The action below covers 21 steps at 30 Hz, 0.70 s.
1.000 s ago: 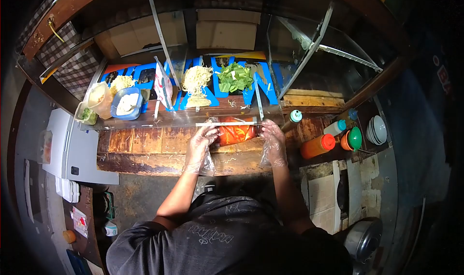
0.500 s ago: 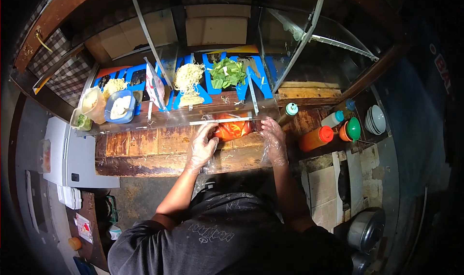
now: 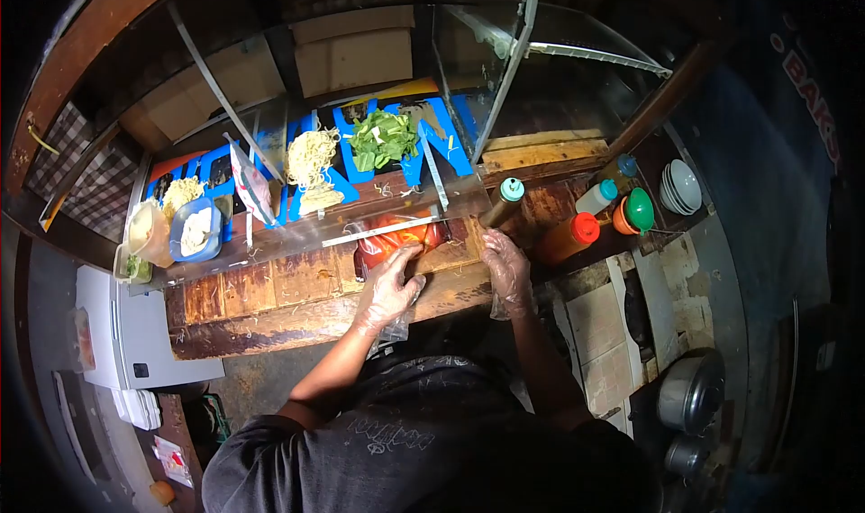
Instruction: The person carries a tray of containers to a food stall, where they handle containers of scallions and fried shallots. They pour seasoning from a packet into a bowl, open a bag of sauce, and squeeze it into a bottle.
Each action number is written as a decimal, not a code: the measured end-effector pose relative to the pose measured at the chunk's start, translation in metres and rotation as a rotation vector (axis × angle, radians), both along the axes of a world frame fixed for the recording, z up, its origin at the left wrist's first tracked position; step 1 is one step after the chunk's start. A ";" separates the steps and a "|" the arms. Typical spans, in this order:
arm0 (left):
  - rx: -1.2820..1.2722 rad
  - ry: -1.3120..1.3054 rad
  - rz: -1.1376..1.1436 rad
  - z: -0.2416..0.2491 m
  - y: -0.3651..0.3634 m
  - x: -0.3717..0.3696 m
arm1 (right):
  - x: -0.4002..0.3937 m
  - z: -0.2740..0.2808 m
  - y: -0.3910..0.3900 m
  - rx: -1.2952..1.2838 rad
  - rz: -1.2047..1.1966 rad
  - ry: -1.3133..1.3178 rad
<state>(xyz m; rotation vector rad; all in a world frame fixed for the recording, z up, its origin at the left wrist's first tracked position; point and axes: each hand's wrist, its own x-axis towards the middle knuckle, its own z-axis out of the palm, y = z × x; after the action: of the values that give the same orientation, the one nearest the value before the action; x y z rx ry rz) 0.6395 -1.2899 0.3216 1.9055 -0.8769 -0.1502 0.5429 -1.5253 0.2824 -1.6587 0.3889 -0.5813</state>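
Both my hands wear clear plastic gloves. My left hand reaches to the front edge of a shiny red-orange packet, its fingers laid against it and the thumb apart. Part of the packet lies behind the see-through ledge with a pale strip. My right hand is to the right of the packet and apart from it, fingers loosely bent over the wooden counter, with nothing visible in them. Just beyond its fingertips stands a dark bottle with a teal cap.
Behind the ledge are noodles, chopped greens, a blue tub and a paper pack. Rightward stand a red-capped bottle, a teal-capped bottle, a green bowl and white bowls. Metal struts frame the case.
The view has shifted and tilted. My right hand has come away from the packet's right side. My left hand stays at the packet, its fingers now farther along the front edge.
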 end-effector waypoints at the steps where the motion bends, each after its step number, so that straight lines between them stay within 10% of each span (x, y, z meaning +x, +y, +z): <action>1: 0.012 0.003 -0.010 0.000 -0.003 0.000 | -0.003 0.001 -0.001 -0.001 -0.008 0.000; 21: -0.037 0.010 -0.330 -0.020 -0.048 0.008 | -0.046 0.025 0.042 -0.602 -0.333 0.335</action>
<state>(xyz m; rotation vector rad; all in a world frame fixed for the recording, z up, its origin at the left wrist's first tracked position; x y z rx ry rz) 0.6480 -1.3377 0.3014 1.7125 -1.1748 -0.3395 0.4969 -1.4831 0.3069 -2.3037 0.8018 -0.7108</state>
